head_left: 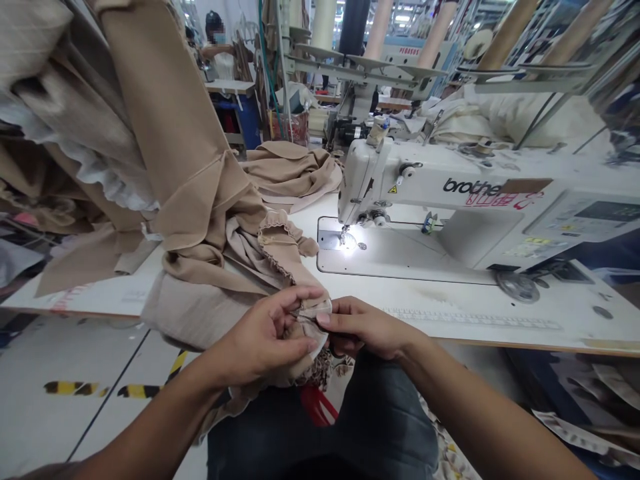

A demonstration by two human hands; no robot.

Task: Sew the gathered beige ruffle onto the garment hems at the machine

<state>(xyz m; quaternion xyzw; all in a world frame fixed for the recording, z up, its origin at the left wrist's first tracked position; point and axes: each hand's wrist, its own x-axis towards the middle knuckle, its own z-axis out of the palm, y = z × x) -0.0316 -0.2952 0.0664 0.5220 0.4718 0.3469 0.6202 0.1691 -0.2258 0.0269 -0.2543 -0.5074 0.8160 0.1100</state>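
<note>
Both my hands hold a piece of tan fabric (309, 328) with a pale edge, over my lap at the table's front. My left hand (263, 333) grips it from the left, fingers curled round it. On the other side my right hand (367, 327) pinches its edge between thumb and fingers; the far fingers are partly hidden. Gathered tan cloth with a ruffled edge (277, 247) lies just beyond my hands on the table. A white sewing machine (400, 180) stands ahead to the right, its lamp lit at the needle.
A large tan garment (150, 120) drapes down the left side onto the white table (295, 217). A clear ruler (475, 319) runs along the table's front. Thread cones (380, 30) stand above the machine. A person (220, 50) is in the background. Folded cloth (295, 170) lies behind.
</note>
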